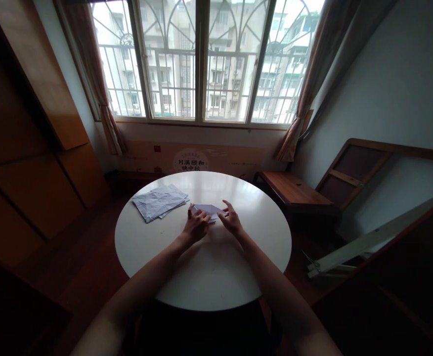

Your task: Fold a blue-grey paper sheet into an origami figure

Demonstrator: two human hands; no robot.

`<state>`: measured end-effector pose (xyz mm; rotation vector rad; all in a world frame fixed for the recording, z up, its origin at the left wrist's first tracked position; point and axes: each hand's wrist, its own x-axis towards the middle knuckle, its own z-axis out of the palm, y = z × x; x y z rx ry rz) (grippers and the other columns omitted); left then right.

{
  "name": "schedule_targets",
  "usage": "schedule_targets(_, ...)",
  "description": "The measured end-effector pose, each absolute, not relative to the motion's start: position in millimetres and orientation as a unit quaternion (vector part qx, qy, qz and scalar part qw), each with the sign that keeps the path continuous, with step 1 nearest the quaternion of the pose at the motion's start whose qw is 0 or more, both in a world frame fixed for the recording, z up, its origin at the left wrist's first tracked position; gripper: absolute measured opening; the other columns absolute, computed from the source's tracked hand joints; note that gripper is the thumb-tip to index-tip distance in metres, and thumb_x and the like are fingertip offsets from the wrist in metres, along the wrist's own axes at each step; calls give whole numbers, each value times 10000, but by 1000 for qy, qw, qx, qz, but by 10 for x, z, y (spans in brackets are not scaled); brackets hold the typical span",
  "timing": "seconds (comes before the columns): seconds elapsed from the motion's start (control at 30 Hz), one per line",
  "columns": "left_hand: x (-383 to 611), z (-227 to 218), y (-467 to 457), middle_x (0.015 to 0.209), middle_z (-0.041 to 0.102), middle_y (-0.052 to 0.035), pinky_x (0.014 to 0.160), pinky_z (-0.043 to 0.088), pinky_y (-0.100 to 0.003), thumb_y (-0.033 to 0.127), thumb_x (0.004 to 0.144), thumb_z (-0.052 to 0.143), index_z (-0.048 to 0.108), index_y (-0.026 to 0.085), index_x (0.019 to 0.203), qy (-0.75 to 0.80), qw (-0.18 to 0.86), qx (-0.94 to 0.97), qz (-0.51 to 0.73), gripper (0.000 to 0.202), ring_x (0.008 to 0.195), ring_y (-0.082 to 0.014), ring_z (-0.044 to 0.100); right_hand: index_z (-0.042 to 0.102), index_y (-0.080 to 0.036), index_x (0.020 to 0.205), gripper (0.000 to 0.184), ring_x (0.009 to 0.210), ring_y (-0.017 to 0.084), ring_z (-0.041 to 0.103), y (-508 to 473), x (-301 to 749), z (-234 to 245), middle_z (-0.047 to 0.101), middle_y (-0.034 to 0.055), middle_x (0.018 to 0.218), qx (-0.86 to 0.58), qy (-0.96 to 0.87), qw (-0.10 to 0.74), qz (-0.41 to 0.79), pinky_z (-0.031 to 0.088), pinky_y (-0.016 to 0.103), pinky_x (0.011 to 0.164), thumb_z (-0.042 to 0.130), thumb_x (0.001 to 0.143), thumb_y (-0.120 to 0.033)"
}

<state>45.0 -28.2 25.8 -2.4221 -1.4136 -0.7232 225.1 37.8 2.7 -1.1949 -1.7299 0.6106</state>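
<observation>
A small folded sheet of white paper (pixel 208 210) lies near the middle of the round white table (pixel 201 267). My left hand (pixel 196 225) rests on its left end with the fingers curled down, pressing on it. My right hand (pixel 231 220) sits on its right end, fingers bent and pinching at the paper's edge. Both forearms reach in from the near edge of the table.
A loose stack of creased white sheets (pixel 159 201) lies at the table's far left. A low wooden bench (pixel 294 190) stands to the right, a wooden frame (pixel 350 170) leans on the wall, and wooden cabinets (pixel 34 148) line the left. A barred window (pixel 201 59) is ahead.
</observation>
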Motion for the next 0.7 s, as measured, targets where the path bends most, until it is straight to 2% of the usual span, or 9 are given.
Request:
schedule_targets(0.07,421,273,-280,863,665,-75,1106,117,-570,159,809,532,676,198,854,-486,138,-828,-243,156,953,-278,575,622,-191,1178,422,766,175,595,386,2271,16,599,85,998,-454,-730,462,217,531,347,723,626,784,-342)
schedule_targets(0.13,393,283,-278,835,660,-66,1097,141,-562,189,817,538,663,195,786,-483,152,-830,-233,129,935,-268,574,712,-196,948,232,843,192,590,394,2286,-3,556,100,1061,-419,-762,452,197,525,381,785,655,790,-356)
schedule_targets(0.23,365,277,-274,808,656,-59,1075,171,-546,225,834,538,657,188,756,-471,155,-841,-218,146,905,-252,573,743,-197,762,212,933,221,578,397,2291,-34,541,106,1065,-390,-790,433,190,497,419,875,701,785,-403)
schedule_targets(0.4,353,253,-258,811,664,-74,962,266,-502,255,880,517,644,171,747,-456,126,-859,-197,202,880,-248,572,778,-263,765,222,1081,271,530,380,2300,-59,557,94,1109,-403,-821,362,181,434,453,971,793,679,-467)
schedule_targets(0.7,333,230,-217,801,655,-71,911,267,-452,222,945,448,630,161,777,-438,116,-868,-201,255,844,-225,561,780,-255,731,195,1118,288,505,394,2344,-47,561,93,1179,-466,-811,292,202,408,462,983,782,696,-447)
